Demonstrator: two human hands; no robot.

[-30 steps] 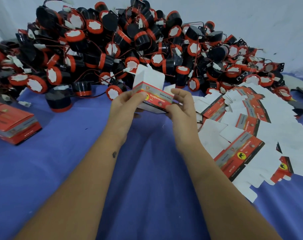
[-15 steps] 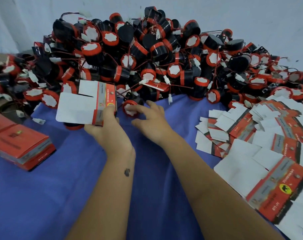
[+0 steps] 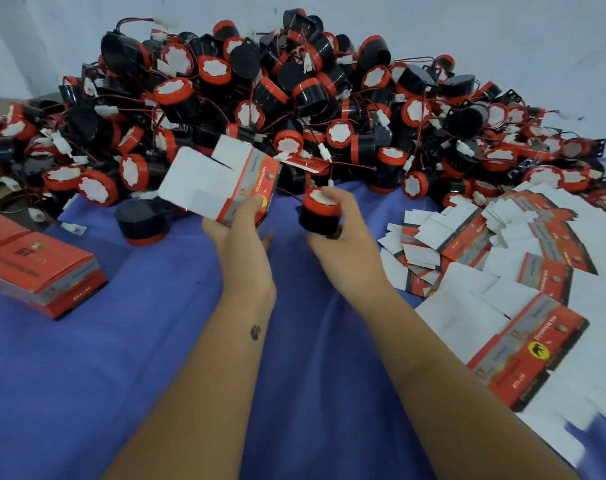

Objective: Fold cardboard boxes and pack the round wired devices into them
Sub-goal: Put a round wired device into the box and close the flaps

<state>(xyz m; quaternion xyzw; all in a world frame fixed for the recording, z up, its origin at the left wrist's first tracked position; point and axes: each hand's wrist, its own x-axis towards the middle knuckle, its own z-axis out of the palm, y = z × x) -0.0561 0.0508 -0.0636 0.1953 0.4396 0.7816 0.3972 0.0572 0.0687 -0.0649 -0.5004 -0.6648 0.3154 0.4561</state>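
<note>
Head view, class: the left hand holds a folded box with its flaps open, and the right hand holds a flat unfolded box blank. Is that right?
Not quite. The right hand holds a round wired device, not a flat blank; the head view shows this. The left hand does hold the folded box, flaps open.

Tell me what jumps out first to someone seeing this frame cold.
The huge heap of black-and-red round wired devices piled against the back wall dominates. In front of it, over the blue cloth, the left hand holds a folded box with white flaps open, and the right hand grips one device. A spread of flat unfolded boxes covers the right side.
</note>
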